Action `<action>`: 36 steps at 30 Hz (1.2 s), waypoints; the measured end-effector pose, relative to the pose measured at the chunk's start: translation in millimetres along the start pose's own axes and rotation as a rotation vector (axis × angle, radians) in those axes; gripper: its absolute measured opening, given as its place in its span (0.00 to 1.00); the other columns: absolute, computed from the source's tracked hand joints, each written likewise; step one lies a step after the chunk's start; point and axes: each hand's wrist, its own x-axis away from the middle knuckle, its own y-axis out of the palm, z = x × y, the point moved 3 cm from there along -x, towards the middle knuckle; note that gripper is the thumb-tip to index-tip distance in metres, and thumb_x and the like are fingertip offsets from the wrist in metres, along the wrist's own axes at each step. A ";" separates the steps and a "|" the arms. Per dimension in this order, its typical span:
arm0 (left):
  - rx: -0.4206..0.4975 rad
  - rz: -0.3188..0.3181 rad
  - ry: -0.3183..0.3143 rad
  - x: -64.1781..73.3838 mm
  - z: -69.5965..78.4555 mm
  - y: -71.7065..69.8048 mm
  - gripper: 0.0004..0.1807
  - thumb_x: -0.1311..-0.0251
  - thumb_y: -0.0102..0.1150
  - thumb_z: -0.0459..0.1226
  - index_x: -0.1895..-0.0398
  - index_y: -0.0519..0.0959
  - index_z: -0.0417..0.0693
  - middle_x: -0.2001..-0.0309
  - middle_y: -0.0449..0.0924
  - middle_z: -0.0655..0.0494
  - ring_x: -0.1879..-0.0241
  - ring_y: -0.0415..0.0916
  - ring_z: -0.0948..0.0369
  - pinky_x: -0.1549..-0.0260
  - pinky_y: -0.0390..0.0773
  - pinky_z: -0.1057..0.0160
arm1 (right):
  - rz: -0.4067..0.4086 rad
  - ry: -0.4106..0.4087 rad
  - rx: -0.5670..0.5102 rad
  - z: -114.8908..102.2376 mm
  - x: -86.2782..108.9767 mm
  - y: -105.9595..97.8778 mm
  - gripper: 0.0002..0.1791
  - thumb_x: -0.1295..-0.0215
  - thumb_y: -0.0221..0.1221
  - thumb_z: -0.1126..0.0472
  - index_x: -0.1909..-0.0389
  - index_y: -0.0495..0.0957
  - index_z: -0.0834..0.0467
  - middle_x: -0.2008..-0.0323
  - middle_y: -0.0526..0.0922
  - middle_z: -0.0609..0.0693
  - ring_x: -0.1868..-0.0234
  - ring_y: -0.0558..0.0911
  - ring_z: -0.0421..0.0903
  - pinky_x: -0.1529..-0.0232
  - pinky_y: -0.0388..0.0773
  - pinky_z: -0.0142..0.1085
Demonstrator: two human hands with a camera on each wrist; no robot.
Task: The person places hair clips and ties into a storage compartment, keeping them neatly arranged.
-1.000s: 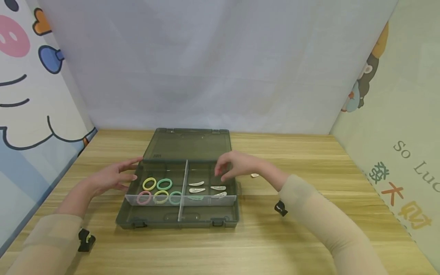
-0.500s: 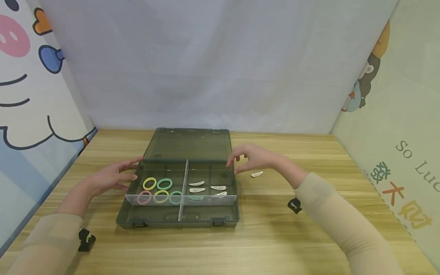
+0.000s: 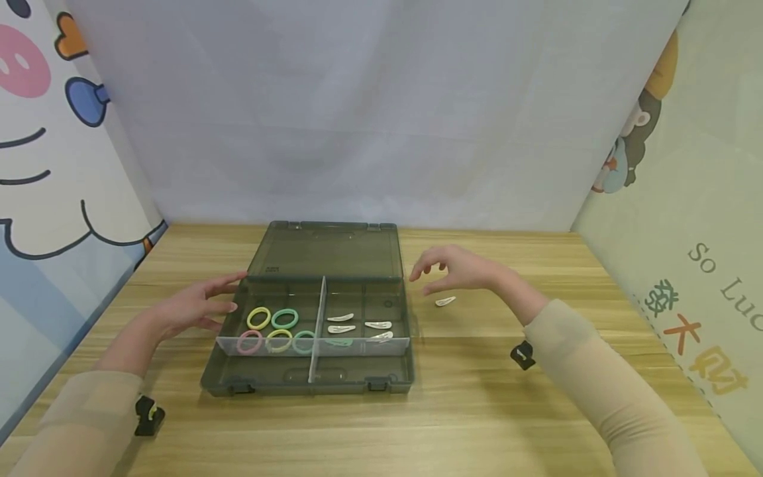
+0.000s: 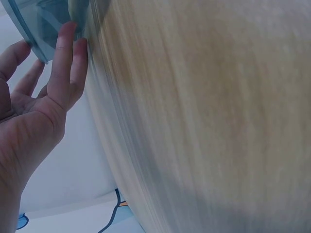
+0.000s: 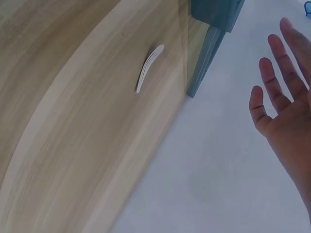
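A dark translucent organizer box (image 3: 363, 391) lies with its lid (image 3: 334, 252) folded back. Its left edge is touched by the left hand (image 3: 193, 308), fingers spread; the left wrist view shows those fingertips (image 4: 66, 31) against the box corner. Several coil hair ties in yellow, green and pink, one of them a green hair tie (image 3: 285, 318), lie in the left section. Snap hair clips, among them a white clip (image 3: 342, 329), lie in the right section. The right hand (image 3: 461, 268) hovers right of the box, fingers loosely bent, holding nothing. Near it a single white hair clip (image 3: 445, 301) lies on the table.
Pale dividers, including a cross divider (image 3: 357, 346), split the box. The wooden table (image 3: 477, 411) meets a white cloth backdrop (image 3: 381, 132) behind, with printed cartoon panels on the left and right.
My right hand has moved right from above the box's right section to beside the box, uncovering the loose clip on the table. The left hand stays at the box.
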 end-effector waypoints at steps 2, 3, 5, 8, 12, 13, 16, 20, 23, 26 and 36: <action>-0.004 0.001 -0.001 0.1 -0.3 -0.2 0.39 0.32 0.49 0.37 0.24 0.40 0.53 0.27 0.38 0.33 0.40 0.66 0.40 0.52 0.78 0.46 | 0.003 0.016 -0.006 6.0 1.3 0.6 0.14 0.44 0.67 0.56 0.55 0.82 0.50 0.54 0.81 0.45 0.55 0.75 0.46 0.54 0.73 0.55; -0.005 0.002 -0.001 0.2 -0.3 -0.2 0.39 0.32 0.49 0.37 0.24 0.40 0.53 0.27 0.38 0.33 0.40 0.66 0.40 0.52 0.78 0.46 | 0.005 0.020 -0.011 8.8 1.8 0.9 0.14 0.43 0.67 0.56 0.55 0.82 0.51 0.54 0.82 0.45 0.55 0.76 0.47 0.54 0.73 0.55; -0.004 0.001 -0.001 0.3 -0.2 -0.2 0.39 0.32 0.50 0.38 0.24 0.40 0.53 0.27 0.38 0.33 0.40 0.65 0.39 0.52 0.78 0.46 | 0.008 0.031 -0.022 14.2 2.6 1.7 0.14 0.44 0.67 0.58 0.55 0.82 0.53 0.53 0.82 0.46 0.54 0.76 0.51 0.53 0.73 0.55; -0.004 0.000 -0.001 0.4 0.4 0.0 0.39 0.32 0.49 0.38 0.24 0.40 0.54 0.27 0.38 0.33 0.39 0.64 0.39 0.52 0.78 0.46 | 0.011 0.045 -0.032 22.3 3.7 3.2 0.15 0.43 0.66 0.59 0.55 0.82 0.57 0.53 0.82 0.48 0.53 0.76 0.55 0.53 0.73 0.56; -0.006 0.000 0.000 0.1 0.9 0.4 0.39 0.31 0.49 0.37 0.24 0.40 0.53 0.27 0.38 0.33 0.39 0.63 0.38 0.51 0.77 0.45 | 0.015 0.059 -0.022 32.5 5.3 5.5 0.15 0.43 0.66 0.59 0.55 0.82 0.58 0.53 0.82 0.50 0.53 0.77 0.55 0.53 0.74 0.54; -0.007 0.001 0.000 0.0 1.0 0.5 0.39 0.31 0.49 0.37 0.24 0.40 0.53 0.27 0.38 0.33 0.39 0.63 0.38 0.51 0.77 0.45 | 0.015 0.065 -0.020 35.0 5.6 6.3 0.15 0.43 0.66 0.60 0.55 0.82 0.58 0.53 0.82 0.50 0.53 0.77 0.55 0.53 0.74 0.54; -0.002 0.000 -0.001 0.0 1.4 0.8 0.39 0.32 0.49 0.37 0.24 0.40 0.53 0.28 0.39 0.33 0.39 0.63 0.38 0.51 0.77 0.45 | 0.015 0.082 -0.021 43.9 6.1 10.2 0.14 0.43 0.65 0.62 0.55 0.83 0.58 0.53 0.83 0.50 0.53 0.78 0.54 0.53 0.75 0.53; 0.005 0.001 -0.002 0.2 1.9 0.9 0.39 0.32 0.50 0.37 0.24 0.40 0.53 0.28 0.39 0.33 0.40 0.66 0.39 0.52 0.78 0.46 | 0.009 0.133 -0.046 57.7 7.4 17.4 0.13 0.42 0.65 0.62 0.55 0.83 0.57 0.52 0.82 0.48 0.52 0.77 0.51 0.51 0.75 0.51; 0.002 0.003 -0.003 0.3 2.0 1.1 0.40 0.32 0.50 0.37 0.24 0.40 0.53 0.28 0.39 0.33 0.40 0.65 0.39 0.52 0.78 0.46 | 0.007 0.165 -0.070 65.5 9.1 21.7 0.13 0.42 0.65 0.62 0.55 0.83 0.57 0.53 0.82 0.48 0.52 0.76 0.49 0.53 0.76 0.47; 0.001 0.003 -0.004 0.6 2.3 1.6 0.40 0.32 0.50 0.37 0.24 0.40 0.53 0.28 0.38 0.33 0.38 0.62 0.37 0.51 0.77 0.45 | 0.001 0.177 -0.071 71.6 10.4 25.5 0.12 0.43 0.65 0.62 0.57 0.84 0.56 0.56 0.83 0.47 0.54 0.77 0.47 0.56 0.77 0.41; -0.014 0.012 0.002 0.0 0.4 1.8 0.39 0.32 0.49 0.37 0.24 0.40 0.53 0.28 0.38 0.32 0.37 0.58 0.34 0.50 0.76 0.44 | -0.039 0.241 -0.124 85.4 14.3 36.5 0.12 0.46 0.68 0.60 0.60 0.84 0.55 0.59 0.84 0.46 0.56 0.81 0.43 0.49 0.78 0.41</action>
